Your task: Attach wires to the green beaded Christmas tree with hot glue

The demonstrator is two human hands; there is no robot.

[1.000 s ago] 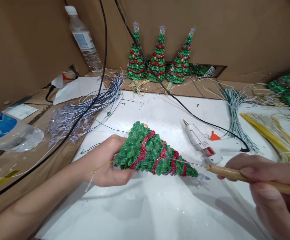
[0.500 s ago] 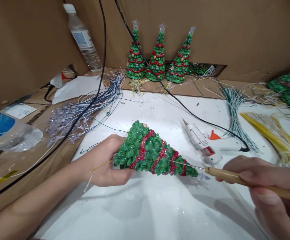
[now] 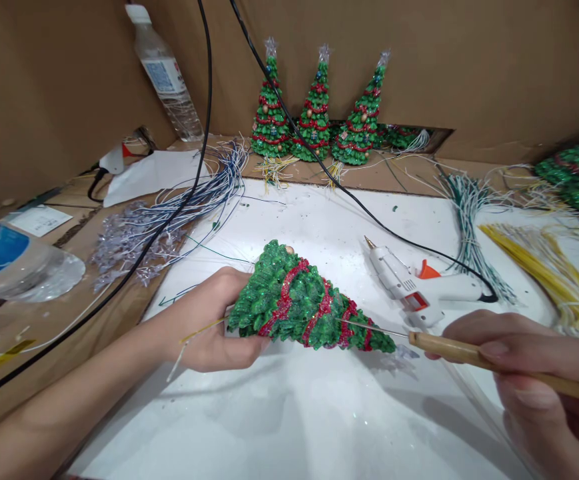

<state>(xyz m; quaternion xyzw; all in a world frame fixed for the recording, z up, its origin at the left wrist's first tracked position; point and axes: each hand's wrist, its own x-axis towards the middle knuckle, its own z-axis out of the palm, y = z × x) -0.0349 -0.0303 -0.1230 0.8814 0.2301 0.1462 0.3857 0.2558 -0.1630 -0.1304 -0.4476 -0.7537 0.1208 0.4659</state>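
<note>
My left hand is closed around the wide base of a small glittery green Christmas tree with red garlands. The tree lies on its side above the white work surface, its narrow end pointing right, with a clear star at the tip. A yellow wire and a white wire stick out by my left wrist. In my right hand is an awl with a wooden handle. Its thin metal shaft reaches left across the tree's side; whether the point enters the tree I cannot tell.
A white glue gun lies right of the tree, its black cable crossing the view. Bundles of green-white wires, yellow wires and blue-white wires lie around. Three trees stand behind; bottles are at left.
Hardly anything differs. Both hands, the tree and the awl keep the same positions; the whole view has shifted very slightly.
</note>
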